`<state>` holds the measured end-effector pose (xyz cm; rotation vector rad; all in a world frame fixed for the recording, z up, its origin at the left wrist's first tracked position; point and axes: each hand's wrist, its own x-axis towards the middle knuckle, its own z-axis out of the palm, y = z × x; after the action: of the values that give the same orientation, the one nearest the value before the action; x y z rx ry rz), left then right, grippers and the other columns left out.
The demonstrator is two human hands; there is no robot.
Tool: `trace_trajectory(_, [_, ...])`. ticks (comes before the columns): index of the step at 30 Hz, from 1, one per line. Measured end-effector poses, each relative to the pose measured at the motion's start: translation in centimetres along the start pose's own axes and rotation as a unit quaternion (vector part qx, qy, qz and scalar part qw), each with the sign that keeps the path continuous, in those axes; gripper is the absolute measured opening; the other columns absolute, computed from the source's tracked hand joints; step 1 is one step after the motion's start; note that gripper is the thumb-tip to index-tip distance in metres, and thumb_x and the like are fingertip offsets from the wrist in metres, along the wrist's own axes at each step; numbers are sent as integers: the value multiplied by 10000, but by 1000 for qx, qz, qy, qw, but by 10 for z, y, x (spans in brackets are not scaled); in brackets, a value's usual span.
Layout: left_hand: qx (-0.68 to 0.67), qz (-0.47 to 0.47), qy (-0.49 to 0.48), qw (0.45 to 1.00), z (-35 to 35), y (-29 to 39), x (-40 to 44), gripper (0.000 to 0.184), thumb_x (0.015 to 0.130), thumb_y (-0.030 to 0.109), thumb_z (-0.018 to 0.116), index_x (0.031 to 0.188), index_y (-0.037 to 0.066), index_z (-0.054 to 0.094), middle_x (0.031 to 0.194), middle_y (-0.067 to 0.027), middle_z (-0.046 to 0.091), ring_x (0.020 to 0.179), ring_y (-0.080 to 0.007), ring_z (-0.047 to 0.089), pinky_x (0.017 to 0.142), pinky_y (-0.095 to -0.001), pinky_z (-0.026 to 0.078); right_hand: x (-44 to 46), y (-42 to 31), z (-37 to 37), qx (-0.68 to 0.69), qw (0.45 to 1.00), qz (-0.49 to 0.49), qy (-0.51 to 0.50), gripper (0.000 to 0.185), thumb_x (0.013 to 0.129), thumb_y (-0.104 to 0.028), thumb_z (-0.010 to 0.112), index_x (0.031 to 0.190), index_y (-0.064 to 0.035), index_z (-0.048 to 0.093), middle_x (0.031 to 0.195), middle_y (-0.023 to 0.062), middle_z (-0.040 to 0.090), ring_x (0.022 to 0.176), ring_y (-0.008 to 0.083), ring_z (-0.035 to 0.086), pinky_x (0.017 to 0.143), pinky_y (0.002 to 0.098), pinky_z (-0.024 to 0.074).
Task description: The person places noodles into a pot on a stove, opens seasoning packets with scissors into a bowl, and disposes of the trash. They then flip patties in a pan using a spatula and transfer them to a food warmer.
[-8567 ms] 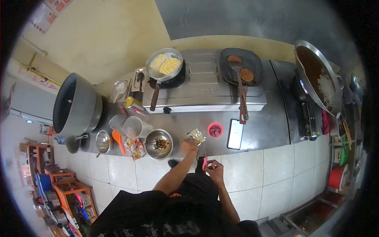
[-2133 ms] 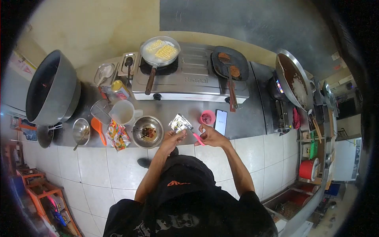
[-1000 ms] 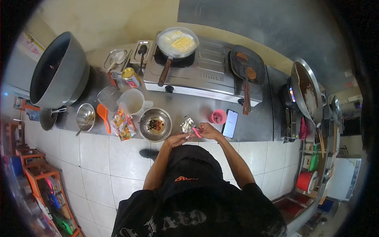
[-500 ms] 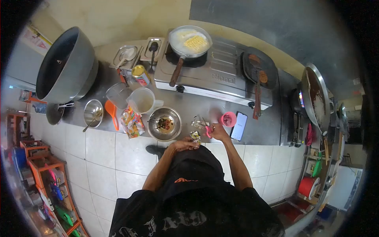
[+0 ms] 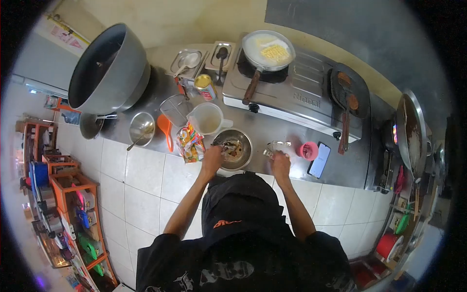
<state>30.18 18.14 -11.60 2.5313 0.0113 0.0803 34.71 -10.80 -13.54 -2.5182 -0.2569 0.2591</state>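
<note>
Silver foil piece (image 5: 282, 143) just beyond right hand (image 5: 280, 164), long axis sideways

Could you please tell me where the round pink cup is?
In the head view, the cup sits right of centre, between the right hand and the black-edged phone.

Over the remote feed I count one left hand (image 5: 214, 159) and one right hand (image 5: 280, 164), while the foil pieces (image 5: 283, 143) are too blurred for me to number. I also tally two steel bowls (image 5: 246, 157), two steel trays (image 5: 177, 61), one Rinnai stove (image 5: 305, 83), one noodle pan (image 5: 253, 86), one grill pan (image 5: 362, 94), two patties (image 5: 352, 101), one measuring jug (image 5: 212, 130), one strainer (image 5: 176, 109), one can (image 5: 207, 88), one pink cup (image 5: 300, 152) and one phone (image 5: 319, 160).
</note>
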Motion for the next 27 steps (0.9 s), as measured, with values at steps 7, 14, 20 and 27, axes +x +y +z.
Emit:
trace_trajectory(7, [202,-4,-119,972,5,16,19,64,727,9,596,719,-17,654,757,-239,639,728,-376,660,655,-446,545,65,-101,26,91,951,-282,-91,368,694,-70,696,1048,-43,598,1048,168,622,971,363,601,801,452,497])
trace_trajectory(14, [134,17,-69,988,9,11,17,63,720,6,626,770,10,663,744,-204,648,740,-362,654,674,-454,536,81,-92,32,69,950,-272,-137,280,656,-75,703,928,-22,663,925,175,649,915,358,607,799,452,485])
trace_trajectory(20, [82,-5,-56,995,15,8,11,198,745,106,674,925,26,649,858,-191,650,798,-382,640,687,-468,515,89,-88,34,22,944,-283,-165,211,660,-70,703,869,-57,675,824,172,658,815,368,629,736,454,499])
trace_trajectory(27, [-11,-34,-23,999,6,12,4,217,731,86,682,946,63,692,903,-175,663,834,-355,645,722,-437,507,84,-93,34,17,937,-312,-153,195,675,-74,674,869,-59,661,757,170,644,787,362,632,705,469,499])
